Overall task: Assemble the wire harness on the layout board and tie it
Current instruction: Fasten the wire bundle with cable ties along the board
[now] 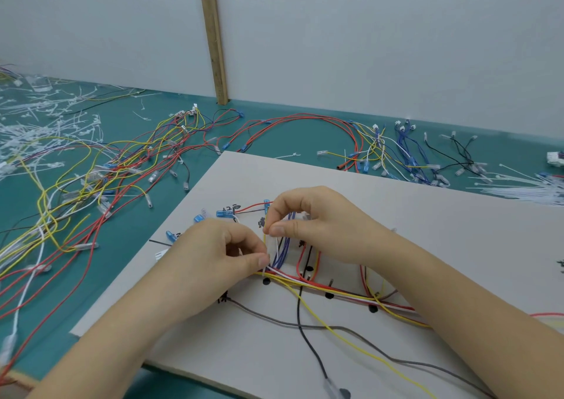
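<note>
Wire harness [308,281] at frame centre on layout board [457,246]; thin, light, limp strands, springy, likely to slip off route unless pinched close to bend. Left hand [213,255] knuckles up, thumb and forefinger pinching white and blue strands at corner. Right hand [308,215] arched above, fingertips nipping yellow wire [264,240] just beyond

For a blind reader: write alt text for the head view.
Two hands, left and right, pinch a white tie around wires on a grey board. Loose wires litter the green table.
</note>
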